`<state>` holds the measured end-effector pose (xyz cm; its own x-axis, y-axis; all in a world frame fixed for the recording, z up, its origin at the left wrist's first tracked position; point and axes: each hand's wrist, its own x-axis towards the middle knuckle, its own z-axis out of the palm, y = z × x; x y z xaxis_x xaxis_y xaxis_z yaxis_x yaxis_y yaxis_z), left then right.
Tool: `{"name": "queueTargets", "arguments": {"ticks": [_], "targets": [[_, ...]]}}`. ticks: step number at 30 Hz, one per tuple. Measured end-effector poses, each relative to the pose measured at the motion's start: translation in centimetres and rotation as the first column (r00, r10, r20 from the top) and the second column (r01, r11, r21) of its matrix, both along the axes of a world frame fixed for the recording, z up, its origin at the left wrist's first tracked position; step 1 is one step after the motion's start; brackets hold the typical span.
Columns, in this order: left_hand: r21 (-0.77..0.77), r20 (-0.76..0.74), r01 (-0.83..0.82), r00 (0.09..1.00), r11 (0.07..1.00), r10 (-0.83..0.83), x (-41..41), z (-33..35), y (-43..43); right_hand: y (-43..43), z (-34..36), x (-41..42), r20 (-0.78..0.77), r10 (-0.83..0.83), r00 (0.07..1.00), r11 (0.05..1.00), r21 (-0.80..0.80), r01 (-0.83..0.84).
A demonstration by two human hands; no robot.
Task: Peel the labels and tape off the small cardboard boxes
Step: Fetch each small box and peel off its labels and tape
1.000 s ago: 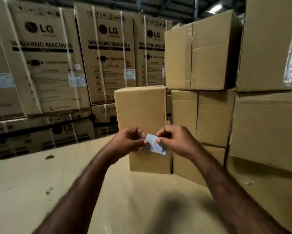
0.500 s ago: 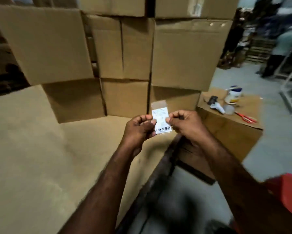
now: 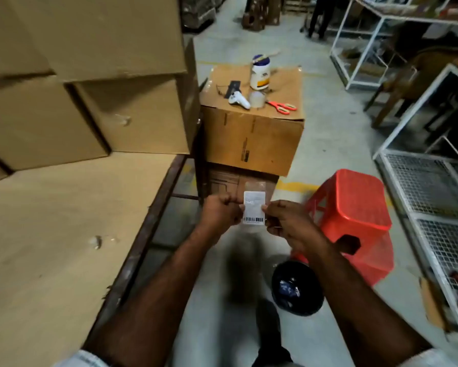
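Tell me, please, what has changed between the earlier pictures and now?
The person turned right, away from the stacked boxes; the label went from tilted to upright and is now held over the floor near the red stool. Unchanged: the left hand and right hand both pinch the label.

Label (image 3: 254, 207) turned upright, moved rt from boxes (image 3: 132, 120) to over floor (image 3: 328, 154).

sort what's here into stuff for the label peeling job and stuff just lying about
Job: barcode label, pinched between left hand and right hand; stacked cardboard boxes.
Lying about: orange scissors, white jar, clear tape roll, red stool.
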<state>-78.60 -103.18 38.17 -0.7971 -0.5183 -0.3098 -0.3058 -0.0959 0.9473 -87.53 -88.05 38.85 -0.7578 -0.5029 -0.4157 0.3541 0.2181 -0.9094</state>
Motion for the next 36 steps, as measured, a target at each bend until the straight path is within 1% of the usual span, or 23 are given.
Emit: {"name": "queueTargets", "arguments": {"ticks": [3,6,9,10,12,15,17,21,24,27,30,32,36], "targets": [[0.015,0.116,0.088,0.989,0.996,-0.089,-5.0,-3.3,2.8,3.2,-4.4,-3.8,0.13,-0.092,0.987,0.996,0.005,0.092],[0.04,0.217,0.124,0.968,0.992,-0.129,-9.5,-7.1,5.7,6.1,-8.8,-7.2,0.23,-0.174,0.958,0.985,0.038,0.169],[0.053,0.342,0.17,0.923,0.984,-0.178,-15.5,-13.8,9.1,9.5,-14.3,-11.7,0.285,-0.259,0.923,0.964,0.13,0.23],[0.068,0.384,0.189,0.902,0.98,-0.2,-17.3,-18.2,9.8,10.5,-16.3,-13.1,0.296,-0.28,0.913,0.957,0.167,0.239],[0.106,0.458,0.211,0.857,0.972,-0.236,-20.0,-25.0,11.6,12.4,-20.2,-15.6,0.31,-0.31,0.899,0.94,0.239,0.242],[0.116,0.531,0.235,0.806,0.965,-0.26,-23.6,-29.0,14.4,15.1,-27.8,-18.8,0.352,-0.317,0.881,0.925,0.321,0.204],[0.113,0.573,0.23,0.78,0.967,-0.253,-25.3,-33.7,15.6,16.7,-33.7,-20.2,0.369,-0.336,0.867,0.903,0.389,0.185],[0.164,0.632,0.263,0.712,0.951,-0.306,-27.2,-43.6,16.4,19.6,-44.9,-20.4,0.378,-0.461,0.803,0.806,0.557,0.201],[0.167,0.653,0.296,0.681,0.941,-0.33,-27.0,-50.0,16.4,20.5,-51.5,-19.7,0.396,-0.516,0.759,0.753,0.633,0.181],[0.159,0.698,0.299,0.64,0.941,-0.321,-26.1,-53.5,16.6,20.6,-56.9,-19.3,0.395,-0.478,0.784,0.73,0.676,0.104],[0.191,0.724,0.279,0.607,0.941,-0.327,-24.9,-55.5,16.8,19.8,-60.6,-19.2,0.449,-0.428,0.784,0.765,0.642,0.05],[0.21,0.729,0.26,0.601,0.943,-0.328,-24.2,-56.0,16.7,18.9,-61.1,-19.0,0.451,-0.403,0.796,0.748,0.664,0.003],[0.171,0.742,0.23,0.61,0.958,-0.279,-23.4,-55.2,16.0,18.0,-59.8,-18.4,0.467,-0.333,0.819,0.745,0.663,-0.074]]}}
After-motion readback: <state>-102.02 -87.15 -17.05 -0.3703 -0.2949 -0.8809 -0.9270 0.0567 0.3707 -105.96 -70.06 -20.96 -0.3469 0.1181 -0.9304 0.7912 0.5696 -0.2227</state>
